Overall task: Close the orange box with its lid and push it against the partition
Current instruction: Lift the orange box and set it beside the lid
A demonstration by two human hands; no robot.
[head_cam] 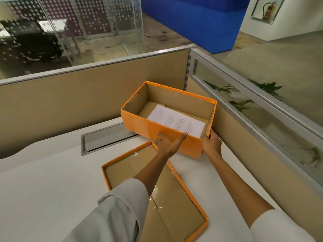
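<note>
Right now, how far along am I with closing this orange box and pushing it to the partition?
Done: nothing yet. The orange box is open, a printed sheet inside; its lid lies upturned on the desk. In hand: left hand touches the near wall, right hand grips the corner. Left: fit the lid, push the box to the partition.

One orange box (157, 126) is seen, touched by two hands, the left hand (168, 143) and the right hand (211, 144). One lid (174, 215) is seen under the left hand's arm. One white paper (176, 120) is seen just past the hands.
</note>
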